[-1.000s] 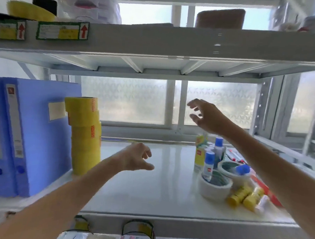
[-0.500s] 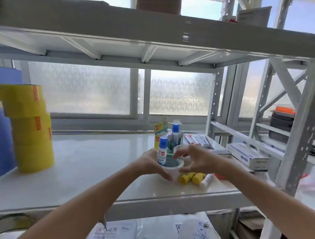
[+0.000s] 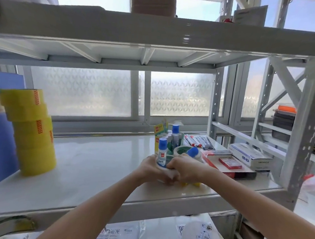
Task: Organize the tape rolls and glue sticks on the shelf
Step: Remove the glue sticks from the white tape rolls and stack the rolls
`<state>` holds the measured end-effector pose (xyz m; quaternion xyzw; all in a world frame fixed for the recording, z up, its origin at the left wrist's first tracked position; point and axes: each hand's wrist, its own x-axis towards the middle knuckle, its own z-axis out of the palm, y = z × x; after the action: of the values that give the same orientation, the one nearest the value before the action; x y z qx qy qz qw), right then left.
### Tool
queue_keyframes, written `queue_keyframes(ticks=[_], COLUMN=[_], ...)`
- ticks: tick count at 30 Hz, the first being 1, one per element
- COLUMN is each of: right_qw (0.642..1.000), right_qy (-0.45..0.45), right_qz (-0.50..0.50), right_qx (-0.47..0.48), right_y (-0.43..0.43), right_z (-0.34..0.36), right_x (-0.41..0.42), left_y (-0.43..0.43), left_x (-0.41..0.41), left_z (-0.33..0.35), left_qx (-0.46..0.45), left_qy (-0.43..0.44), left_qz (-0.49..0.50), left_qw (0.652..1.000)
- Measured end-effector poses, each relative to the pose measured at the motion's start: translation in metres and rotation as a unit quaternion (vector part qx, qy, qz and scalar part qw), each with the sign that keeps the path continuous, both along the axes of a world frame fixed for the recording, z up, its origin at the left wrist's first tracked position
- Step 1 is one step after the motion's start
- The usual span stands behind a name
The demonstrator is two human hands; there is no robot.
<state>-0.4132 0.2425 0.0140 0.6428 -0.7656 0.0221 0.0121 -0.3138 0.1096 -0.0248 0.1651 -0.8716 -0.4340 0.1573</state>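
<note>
Both my hands meet at the shelf front: left hand and right hand are closed together around a white tape roll with a blue-capped glue bottle standing in it. Yellow glue sticks lie just under my right wrist. Behind the hands, more glue bottles and another tape roll sit unsorted. Far off my left hand, the yellow tape stack looks finished. My read: early stage.
</note>
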Motion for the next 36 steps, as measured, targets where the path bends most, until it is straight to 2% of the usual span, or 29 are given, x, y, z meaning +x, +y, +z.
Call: queue_keyframes(ticks=[8,30,36], right_qw=[0.999,0.997,0.997], right_qy=[-0.039,0.016,0.023], right_qz=[0.009,0.034,0.032], right_qx=[-0.036,-0.074,-0.072], right_y=[0.001,-0.007,-0.009], right_z=[0.019,0.061,0.075], right_x=[-0.001,0.007,0.008], left_y=[-0.009,-0.014,-0.017], left_x=[0.005,0.015,0.016], left_z=[0.020,0.057,0.069], left_qx=[-0.006,-0.005,-0.011], left_qy=[0.011,0.086,0.079], left_qz=[0.016,-0.018,-0.024], left_qw=[1.000,0.996,0.997])
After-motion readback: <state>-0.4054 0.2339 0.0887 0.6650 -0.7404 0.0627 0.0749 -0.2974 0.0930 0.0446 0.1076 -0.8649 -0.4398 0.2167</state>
